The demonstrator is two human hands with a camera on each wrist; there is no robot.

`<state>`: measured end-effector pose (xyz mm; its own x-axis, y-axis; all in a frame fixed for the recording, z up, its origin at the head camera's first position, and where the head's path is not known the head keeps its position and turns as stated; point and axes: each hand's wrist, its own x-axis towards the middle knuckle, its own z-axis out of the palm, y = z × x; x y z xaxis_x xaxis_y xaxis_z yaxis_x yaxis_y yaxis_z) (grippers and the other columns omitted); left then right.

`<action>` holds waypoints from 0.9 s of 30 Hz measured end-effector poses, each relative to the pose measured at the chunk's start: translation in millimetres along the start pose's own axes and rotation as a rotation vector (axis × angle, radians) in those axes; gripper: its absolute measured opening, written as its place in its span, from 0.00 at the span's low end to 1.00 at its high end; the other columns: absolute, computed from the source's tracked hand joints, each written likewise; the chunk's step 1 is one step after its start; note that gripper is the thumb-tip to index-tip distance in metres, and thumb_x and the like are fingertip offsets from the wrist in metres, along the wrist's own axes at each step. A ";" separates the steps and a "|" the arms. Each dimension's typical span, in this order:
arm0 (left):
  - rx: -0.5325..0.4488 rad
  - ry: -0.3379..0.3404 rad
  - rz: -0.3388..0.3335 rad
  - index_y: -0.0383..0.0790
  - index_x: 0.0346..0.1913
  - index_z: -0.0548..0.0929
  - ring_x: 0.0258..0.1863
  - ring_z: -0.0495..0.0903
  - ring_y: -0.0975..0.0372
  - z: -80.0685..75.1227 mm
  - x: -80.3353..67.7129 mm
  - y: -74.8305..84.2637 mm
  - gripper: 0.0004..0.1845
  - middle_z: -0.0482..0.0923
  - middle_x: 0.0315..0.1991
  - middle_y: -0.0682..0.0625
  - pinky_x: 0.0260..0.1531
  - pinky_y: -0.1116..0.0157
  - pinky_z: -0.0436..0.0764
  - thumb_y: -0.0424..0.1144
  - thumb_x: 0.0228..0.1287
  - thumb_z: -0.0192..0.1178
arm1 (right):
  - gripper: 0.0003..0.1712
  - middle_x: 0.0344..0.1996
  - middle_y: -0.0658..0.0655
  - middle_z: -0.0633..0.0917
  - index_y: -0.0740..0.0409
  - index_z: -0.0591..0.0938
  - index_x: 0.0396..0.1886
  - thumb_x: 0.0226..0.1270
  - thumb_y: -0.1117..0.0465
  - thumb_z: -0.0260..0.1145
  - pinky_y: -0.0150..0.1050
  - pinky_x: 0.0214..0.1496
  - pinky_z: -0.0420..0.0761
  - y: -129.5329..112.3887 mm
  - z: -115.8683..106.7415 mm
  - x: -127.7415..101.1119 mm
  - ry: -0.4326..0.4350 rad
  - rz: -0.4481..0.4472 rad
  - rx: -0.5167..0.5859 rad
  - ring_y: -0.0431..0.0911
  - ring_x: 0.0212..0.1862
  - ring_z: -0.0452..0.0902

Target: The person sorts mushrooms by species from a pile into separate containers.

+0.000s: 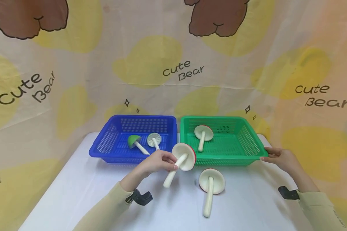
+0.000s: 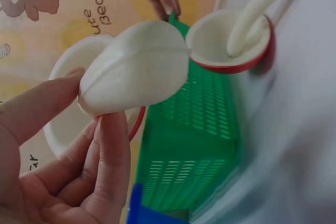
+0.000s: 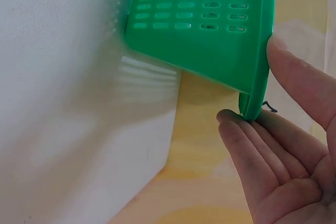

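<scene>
My left hand [image 1: 156, 163] pinches the white stem of a toy mushroom [image 1: 188, 162] with a red cap, its pale underside facing me. It hangs above the table before the gap between the baskets. In the left wrist view, thumb and fingertips grip the thick stem [image 2: 139, 69], which hides part of the cap. My right hand [image 1: 284, 162] holds the front right corner of the green basket [image 1: 219, 158], thumb on the rim and fingers beneath it. Another red-capped mushroom [image 1: 209, 200] lies on the table, stem toward me. Inside the green basket rests a third red-capped mushroom [image 1: 202, 141].
To the left stands a blue basket [image 1: 115, 158] with two green-capped mushrooms, one cap-up [image 1: 134, 140] and one showing its ribbed underside [image 1: 154, 138]. Both baskets are on a white table [image 1: 75, 189], against a patterned cloth [image 1: 150, 96] with printed bears.
</scene>
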<state>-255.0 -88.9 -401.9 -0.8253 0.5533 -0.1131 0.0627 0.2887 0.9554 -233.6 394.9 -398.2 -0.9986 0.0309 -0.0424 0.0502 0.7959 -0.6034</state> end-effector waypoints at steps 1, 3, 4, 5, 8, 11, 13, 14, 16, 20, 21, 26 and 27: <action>-0.003 0.005 0.004 0.33 0.43 0.83 0.30 0.83 0.62 -1.0 3.7 2.7 0.16 0.85 0.32 0.48 0.37 0.62 0.85 0.37 0.51 0.71 | 0.46 0.52 0.72 0.80 0.68 0.68 0.66 0.57 0.41 0.68 0.65 0.52 0.73 -0.2 0.0 0.0 0.001 0.001 -0.001 0.70 0.59 0.69; -0.009 0.015 0.010 0.32 0.43 0.83 0.30 0.83 0.62 -2.7 11.5 8.6 0.16 0.85 0.32 0.48 0.37 0.63 0.85 0.37 0.51 0.70 | 0.47 0.52 0.72 0.80 0.68 0.68 0.66 0.57 0.41 0.68 0.65 0.52 0.73 -0.4 0.2 0.0 0.000 0.003 -0.002 0.70 0.59 0.69; -0.009 0.021 0.012 0.33 0.43 0.83 0.30 0.83 0.62 -3.2 15.5 11.5 0.16 0.85 0.32 0.48 0.38 0.63 0.85 0.37 0.51 0.70 | 0.47 0.52 0.72 0.80 0.68 0.68 0.66 0.57 0.41 0.68 0.65 0.52 0.73 -0.3 0.3 0.1 -0.001 0.004 -0.001 0.70 0.59 0.69; -0.006 0.029 0.015 0.33 0.43 0.83 0.30 0.83 0.63 -3.6 19.5 14.4 0.16 0.85 0.32 0.48 0.38 0.63 0.85 0.37 0.51 0.70 | 0.47 0.52 0.72 0.80 0.68 0.68 0.66 0.57 0.41 0.68 0.65 0.52 0.73 -0.3 0.5 0.1 -0.001 0.005 -0.001 0.70 0.59 0.69; 0.000 0.049 0.022 0.35 0.43 0.84 0.31 0.83 0.63 -3.7 31.9 22.7 0.15 0.85 0.32 0.49 0.38 0.62 0.85 0.37 0.52 0.70 | 0.47 0.51 0.71 0.80 0.69 0.68 0.65 0.57 0.41 0.68 0.65 0.52 0.73 -0.3 0.8 0.1 0.005 0.004 0.004 0.69 0.59 0.70; -0.009 0.065 0.029 0.36 0.43 0.84 0.31 0.83 0.63 -3.4 43.1 29.6 0.15 0.85 0.33 0.49 0.38 0.61 0.85 0.38 0.52 0.70 | 0.47 0.52 0.72 0.80 0.69 0.68 0.65 0.56 0.41 0.69 0.65 0.52 0.73 -1.1 1.0 -0.5 0.009 0.005 0.003 0.68 0.58 0.71; -0.026 0.068 0.037 0.35 0.43 0.84 0.32 0.83 0.62 -2.8 49.9 33.3 0.15 0.85 0.33 0.48 0.39 0.61 0.85 0.37 0.52 0.70 | 0.47 0.52 0.72 0.80 0.69 0.68 0.65 0.56 0.40 0.69 0.65 0.52 0.74 -1.9 0.9 -0.7 0.011 0.004 -0.001 0.68 0.58 0.72; -0.039 0.071 0.037 0.35 0.43 0.83 0.32 0.83 0.62 -2.6 53.4 34.6 0.15 0.85 0.33 0.47 0.39 0.61 0.85 0.37 0.52 0.70 | 0.47 0.52 0.72 0.80 0.69 0.68 0.65 0.56 0.40 0.68 0.65 0.52 0.74 -2.2 0.8 -0.7 0.012 0.004 -0.006 0.68 0.58 0.72; -0.053 0.081 0.038 0.34 0.43 0.83 0.33 0.83 0.63 -2.0 60.4 37.1 0.16 0.85 0.34 0.47 0.39 0.62 0.85 0.36 0.52 0.70 | 0.47 0.52 0.72 0.80 0.69 0.68 0.65 0.56 0.40 0.68 0.65 0.52 0.74 -2.5 0.5 -0.6 0.011 0.003 -0.013 0.68 0.58 0.71; -0.090 0.110 0.021 0.33 0.44 0.83 0.33 0.83 0.63 -0.6 74.0 41.8 0.16 0.85 0.35 0.47 0.42 0.60 0.85 0.35 0.52 0.70 | 0.47 0.51 0.72 0.80 0.69 0.68 0.65 0.56 0.40 0.68 0.65 0.52 0.74 -2.5 -0.1 -0.1 0.008 0.001 -0.017 0.69 0.58 0.71; -0.095 0.117 0.015 0.34 0.44 0.83 0.33 0.83 0.63 -0.2 77.1 42.9 0.16 0.85 0.35 0.47 0.43 0.59 0.85 0.35 0.52 0.70 | 0.47 0.51 0.72 0.80 0.69 0.68 0.65 0.56 0.40 0.68 0.65 0.52 0.73 -2.3 -0.1 0.0 0.006 0.001 -0.014 0.69 0.58 0.71; -0.092 0.146 0.006 0.33 0.44 0.84 0.31 0.83 0.64 1.2 91.7 46.6 0.15 0.85 0.35 0.47 0.43 0.59 0.85 0.35 0.52 0.70 | 0.47 0.52 0.72 0.80 0.69 0.68 0.65 0.57 0.40 0.68 0.65 0.52 0.74 -1.2 0.1 0.4 0.006 -0.001 -0.009 0.68 0.57 0.72; -0.090 0.152 0.006 0.33 0.44 0.84 0.30 0.83 0.65 1.4 94.3 47.1 0.15 0.84 0.35 0.47 0.43 0.59 0.85 0.35 0.52 0.70 | 0.47 0.52 0.72 0.79 0.69 0.68 0.65 0.57 0.40 0.68 0.64 0.52 0.74 -1.1 0.2 0.4 0.007 -0.003 -0.011 0.68 0.57 0.72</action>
<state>-329.0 -22.0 -368.0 -0.9006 0.4287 -0.0713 0.0229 0.2108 0.9773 -234.1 393.9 -397.7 -0.9989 0.0327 -0.0347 0.0469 0.8024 -0.5950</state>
